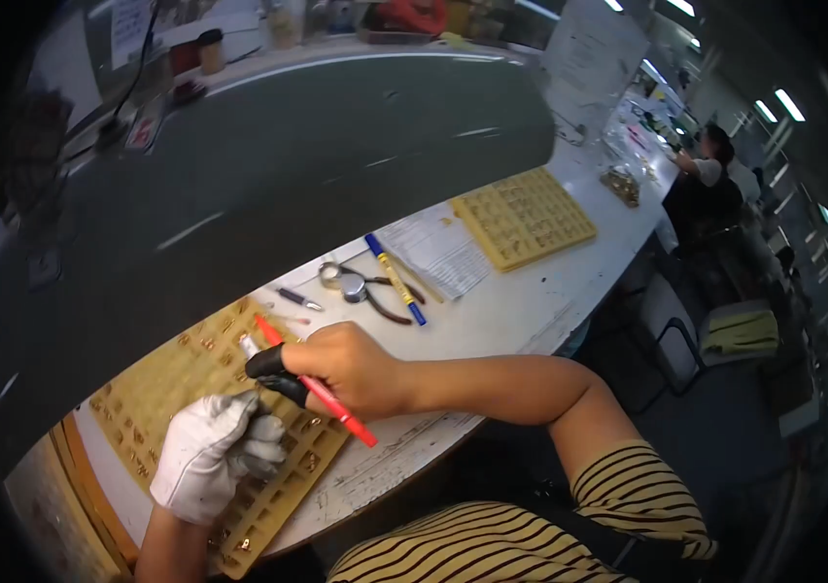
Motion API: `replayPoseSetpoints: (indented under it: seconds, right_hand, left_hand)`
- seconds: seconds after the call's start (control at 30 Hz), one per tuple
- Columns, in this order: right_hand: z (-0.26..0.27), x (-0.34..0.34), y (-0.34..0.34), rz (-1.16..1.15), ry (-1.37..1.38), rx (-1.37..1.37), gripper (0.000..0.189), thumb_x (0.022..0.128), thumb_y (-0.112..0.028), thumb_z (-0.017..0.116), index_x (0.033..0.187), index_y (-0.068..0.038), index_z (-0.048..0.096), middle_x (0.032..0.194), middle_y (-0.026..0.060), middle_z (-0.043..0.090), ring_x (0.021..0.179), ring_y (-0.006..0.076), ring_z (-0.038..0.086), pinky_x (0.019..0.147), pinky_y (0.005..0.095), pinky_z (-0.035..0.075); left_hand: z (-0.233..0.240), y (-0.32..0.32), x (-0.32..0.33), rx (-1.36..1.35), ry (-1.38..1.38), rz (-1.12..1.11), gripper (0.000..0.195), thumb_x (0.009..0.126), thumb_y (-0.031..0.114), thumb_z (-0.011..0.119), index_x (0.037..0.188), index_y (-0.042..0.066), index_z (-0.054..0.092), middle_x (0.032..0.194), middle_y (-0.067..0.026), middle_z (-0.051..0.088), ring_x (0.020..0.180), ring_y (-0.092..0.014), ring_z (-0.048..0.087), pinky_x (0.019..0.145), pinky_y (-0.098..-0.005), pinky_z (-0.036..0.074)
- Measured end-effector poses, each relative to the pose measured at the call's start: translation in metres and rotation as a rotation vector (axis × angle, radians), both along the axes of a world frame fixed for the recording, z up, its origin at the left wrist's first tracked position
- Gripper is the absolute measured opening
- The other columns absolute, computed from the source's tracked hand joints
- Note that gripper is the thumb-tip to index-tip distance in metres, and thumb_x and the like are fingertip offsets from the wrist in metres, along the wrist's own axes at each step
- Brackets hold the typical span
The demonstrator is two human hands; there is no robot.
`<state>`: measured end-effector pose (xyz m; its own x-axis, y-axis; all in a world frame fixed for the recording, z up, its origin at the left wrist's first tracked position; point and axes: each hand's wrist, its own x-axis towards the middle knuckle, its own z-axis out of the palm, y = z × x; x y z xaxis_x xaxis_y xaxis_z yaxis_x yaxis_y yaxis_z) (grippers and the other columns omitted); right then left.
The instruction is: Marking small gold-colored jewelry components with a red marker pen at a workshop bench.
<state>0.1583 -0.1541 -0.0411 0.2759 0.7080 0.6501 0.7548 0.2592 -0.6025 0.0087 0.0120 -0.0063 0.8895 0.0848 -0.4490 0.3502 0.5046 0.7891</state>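
My right hand [341, 372], with black finger cots on its fingertips, holds a red marker pen [334, 409] over the near tray. My left hand [202, 455] wears a white glove with grey fingertips. It is over the same tray with its fingers curled; whether a small piece sits between them is hidden. Beneath both hands lies a yellow compartment tray [159, 368] with small gold-coloured metal pieces in many of its pockets. A small whitish thing [248, 345] shows by the tips of the right hand's fingers, and I cannot tell what it is.
Beyond the right hand lie pliers [385, 306], round metal containers [352, 288], a blue-and-yellow marker [396, 280], a dark pen [299, 299] and a printed sheet [436, 251]. A second yellow tray [523, 218] and a bag of metal pieces [622, 186] stand farther right. A dark panel [312, 153] rises behind. A person [709, 164] sits far off.
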Motion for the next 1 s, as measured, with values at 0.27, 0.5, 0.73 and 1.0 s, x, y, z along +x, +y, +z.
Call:
replayPoseSetpoints:
  seconds: [0.27, 0.5, 0.73, 1.0]
  right_hand:
    - [0.003, 0.024, 0.005, -0.261, -0.119, 0.034, 0.011, 0.077, -0.014, 0.061, 0.085, -0.009, 0.056, 0.063, 0.0162, 0.059, 0.063, 0.0379, 0.061, 0.055, 0.0458, 0.044]
    - [-0.004, 0.037, 0.007, -0.337, -0.002, -0.026, 0.011, 0.076, -0.016, 0.060, 0.082, -0.009, 0.054, 0.066, 0.0197, 0.058, 0.067, 0.0422, 0.061, 0.059, 0.0539, 0.043]
    - [0.007, 0.034, 0.002, -0.318, -0.090, 0.117, 0.011, 0.075, -0.014, 0.059, 0.077, -0.005, 0.052, 0.064, 0.0205, 0.058, 0.067, 0.0427, 0.060, 0.061, 0.0515, 0.044]
    - [-0.004, 0.047, 0.004, -0.335, -0.202, 0.116, 0.011, 0.077, -0.014, 0.057, 0.080, -0.006, 0.050, 0.062, 0.0184, 0.059, 0.064, 0.0410, 0.061, 0.058, 0.0508, 0.045]
  left_hand:
    - [0.002, -0.004, -0.005, 0.154, -0.158, 0.127, 0.015, 0.092, 0.016, 0.064, 0.103, 0.006, 0.059, 0.086, -0.0017, 0.062, 0.070, -0.007, 0.060, 0.058, -0.0170, 0.052]
    - [0.047, -0.030, 0.062, 0.672, -0.342, -0.075, 0.018, 0.094, 0.017, 0.061, 0.107, 0.005, 0.059, 0.092, -0.0025, 0.063, 0.077, -0.008, 0.061, 0.066, -0.0178, 0.051]
    - [0.046, -0.040, 0.051, 1.037, -0.361, -0.086, 0.020, 0.094, 0.018, 0.058, 0.108, 0.004, 0.059, 0.094, -0.0045, 0.063, 0.079, -0.011, 0.061, 0.069, -0.0226, 0.051]
    - [0.041, -0.043, 0.040, 1.391, -0.365, -0.021, 0.022, 0.095, 0.020, 0.055, 0.109, 0.004, 0.059, 0.095, -0.0066, 0.064, 0.081, -0.015, 0.062, 0.073, -0.0280, 0.051]
